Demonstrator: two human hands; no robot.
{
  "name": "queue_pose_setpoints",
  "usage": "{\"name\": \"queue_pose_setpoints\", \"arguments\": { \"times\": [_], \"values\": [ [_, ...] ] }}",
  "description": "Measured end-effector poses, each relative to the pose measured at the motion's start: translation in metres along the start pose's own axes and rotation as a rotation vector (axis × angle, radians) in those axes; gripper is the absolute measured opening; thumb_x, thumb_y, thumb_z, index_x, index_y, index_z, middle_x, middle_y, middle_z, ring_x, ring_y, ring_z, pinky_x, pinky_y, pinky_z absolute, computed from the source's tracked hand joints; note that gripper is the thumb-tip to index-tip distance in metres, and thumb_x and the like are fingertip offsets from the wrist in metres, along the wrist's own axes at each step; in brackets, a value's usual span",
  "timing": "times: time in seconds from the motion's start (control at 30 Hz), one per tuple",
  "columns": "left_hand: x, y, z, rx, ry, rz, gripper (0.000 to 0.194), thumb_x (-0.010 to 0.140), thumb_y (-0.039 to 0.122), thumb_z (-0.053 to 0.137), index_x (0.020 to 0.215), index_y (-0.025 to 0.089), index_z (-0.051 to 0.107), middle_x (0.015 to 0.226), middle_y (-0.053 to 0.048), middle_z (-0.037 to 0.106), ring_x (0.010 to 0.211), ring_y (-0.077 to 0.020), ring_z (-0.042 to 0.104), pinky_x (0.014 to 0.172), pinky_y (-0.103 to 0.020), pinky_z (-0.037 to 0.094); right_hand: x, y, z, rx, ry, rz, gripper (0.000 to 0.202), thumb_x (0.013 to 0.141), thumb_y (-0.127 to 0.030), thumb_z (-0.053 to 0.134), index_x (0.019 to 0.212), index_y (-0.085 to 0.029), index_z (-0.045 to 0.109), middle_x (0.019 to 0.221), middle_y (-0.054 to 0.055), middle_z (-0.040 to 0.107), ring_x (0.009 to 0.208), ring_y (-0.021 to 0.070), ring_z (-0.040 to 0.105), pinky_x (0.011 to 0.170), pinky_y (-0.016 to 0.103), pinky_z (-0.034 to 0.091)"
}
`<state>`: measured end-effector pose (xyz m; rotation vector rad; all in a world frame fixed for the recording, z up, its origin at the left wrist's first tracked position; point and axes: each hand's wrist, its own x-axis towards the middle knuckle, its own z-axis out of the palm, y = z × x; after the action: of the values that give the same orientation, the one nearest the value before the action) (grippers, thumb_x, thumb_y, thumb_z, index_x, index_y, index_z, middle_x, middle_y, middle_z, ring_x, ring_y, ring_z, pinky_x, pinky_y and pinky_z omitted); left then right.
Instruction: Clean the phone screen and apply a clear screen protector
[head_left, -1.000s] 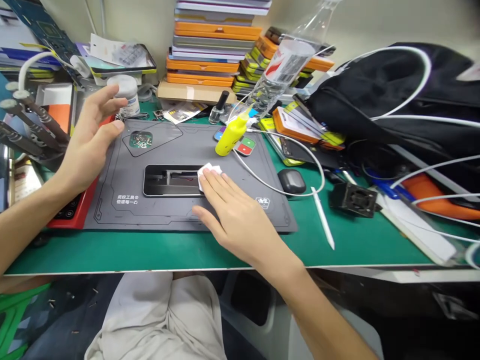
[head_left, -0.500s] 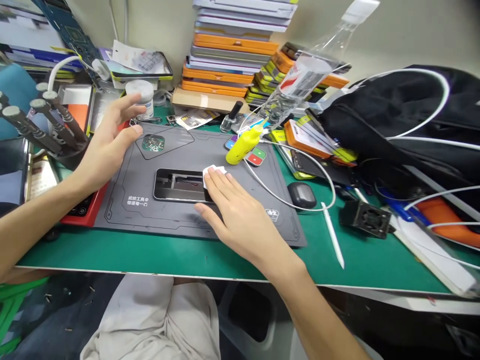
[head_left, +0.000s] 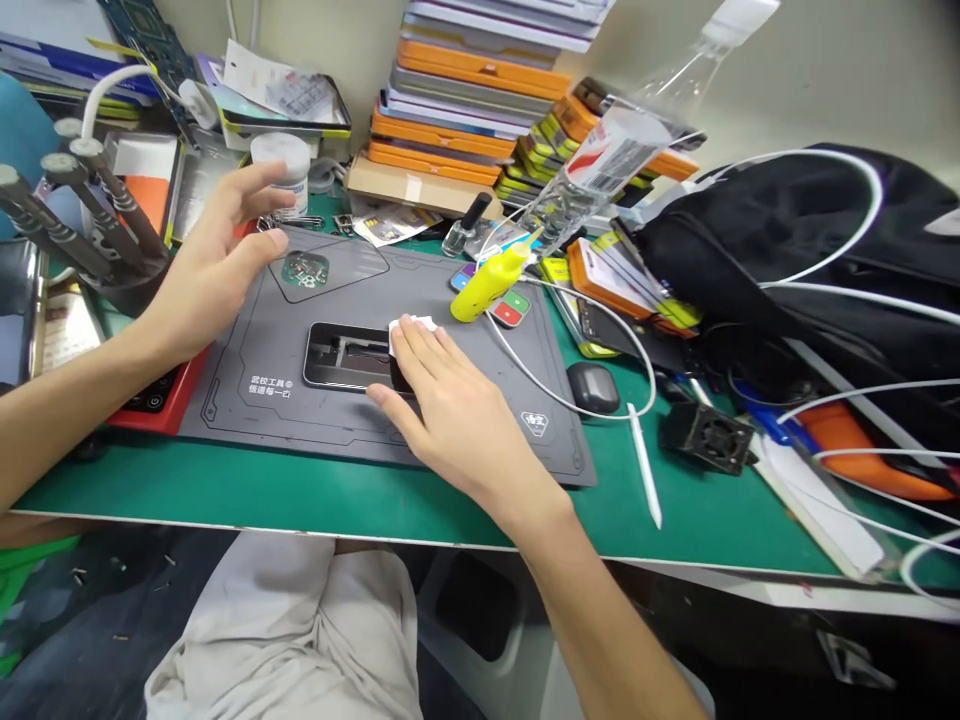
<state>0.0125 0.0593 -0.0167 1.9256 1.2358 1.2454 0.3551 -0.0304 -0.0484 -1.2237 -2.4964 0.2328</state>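
On the grey work mat point(head_left: 337, 430) lies a dark, glossy phone point(head_left: 337, 372), screen up, reflecting things above it. My right hand point(head_left: 450, 400) rests flat over its right end, fingers together, pressing a folded white wipe point(head_left: 397, 335) against the glass. That end of the phone is hidden under the hand. My left hand point(head_left: 225, 255) hovers at the mat's left side, fingers apart and empty. Near it is a clear screen-shaped film point(head_left: 352, 262) with a green round pattern point(head_left: 305, 268) beneath it. A yellow squeeze bottle point(head_left: 491, 282) stands on the mat, beyond my right hand.
A white cable point(head_left: 637, 350) loops past a black earbud case point(head_left: 592, 387) and a white stylus point(head_left: 645, 465). Screwdrivers point(head_left: 120, 190) stand in a holder at left. Behind are stacked orange boxes point(head_left: 480, 65), a clear bottle point(head_left: 607, 160) and a black bag point(head_left: 720, 240).
My right hand has slid slightly left along the phone with the wipe. My left hand stays raised with its fingers apart. The camera view has shifted a little.
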Motion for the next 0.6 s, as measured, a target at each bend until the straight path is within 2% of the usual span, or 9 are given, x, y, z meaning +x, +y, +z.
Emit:
{"name": "queue_pose_setpoints", "arguments": {
  "times": [0.1,0.2,0.3,0.43,0.6],
  "values": [
    [0.000,-0.008,-0.001,-0.003,-0.032,0.046,0.066,0.124,0.045,0.078,0.187,0.036,0.063,0.188,-0.009,0.074,0.186,-0.0394,0.058,0.158,-0.070,0.045,-0.018,-0.012,0.002,-0.012,0.038,-0.040,0.081,0.138,-0.058,0.052,0.196,-0.001,0.054,0.201,0.029,0.055,0.193,0.0412,0.052,0.161,0.066,0.046],
    [-0.001,-0.012,-0.002,0.012,-0.063,0.080,0.063,0.125,0.046,0.077,0.186,0.042,0.063,0.187,-0.007,0.075,0.187,-0.0403,0.058,0.159,-0.074,0.043,-0.040,-0.018,0.005,-0.003,0.080,-0.073,0.078,0.138,-0.050,0.055,0.201,-0.004,0.047,0.202,0.027,0.056,0.193,0.0395,0.054,0.160,0.063,0.050],
    [-0.001,-0.011,-0.002,0.041,-0.056,0.066,0.062,0.124,0.047,0.077,0.185,0.044,0.064,0.189,-0.005,0.074,0.188,-0.0401,0.058,0.159,-0.075,0.044,-0.025,-0.008,0.006,0.023,0.047,-0.061,0.074,0.138,-0.047,0.055,0.203,-0.011,0.049,0.202,0.022,0.058,0.193,0.0401,0.054,0.161,0.066,0.046],
    [0.000,-0.007,0.000,0.059,-0.027,0.034,0.062,0.122,0.046,0.075,0.183,0.044,0.064,0.188,-0.004,0.074,0.185,-0.0388,0.060,0.158,-0.074,0.046,0.006,-0.003,0.008,0.008,-0.011,-0.013,0.079,0.138,-0.057,0.053,0.195,-0.003,0.059,0.202,0.027,0.055,0.194,0.0445,0.052,0.164,0.069,0.040],
    [-0.004,-0.003,0.004,0.066,-0.039,0.019,0.064,0.122,0.046,0.073,0.185,0.040,0.063,0.187,-0.004,0.075,0.185,-0.0365,0.061,0.162,-0.071,0.040,-0.025,-0.025,0.009,0.001,0.040,-0.099,0.084,0.138,-0.056,0.052,0.204,-0.006,0.043,0.204,0.025,0.052,0.195,0.0416,0.051,0.161,0.069,0.047]
  ]
}}
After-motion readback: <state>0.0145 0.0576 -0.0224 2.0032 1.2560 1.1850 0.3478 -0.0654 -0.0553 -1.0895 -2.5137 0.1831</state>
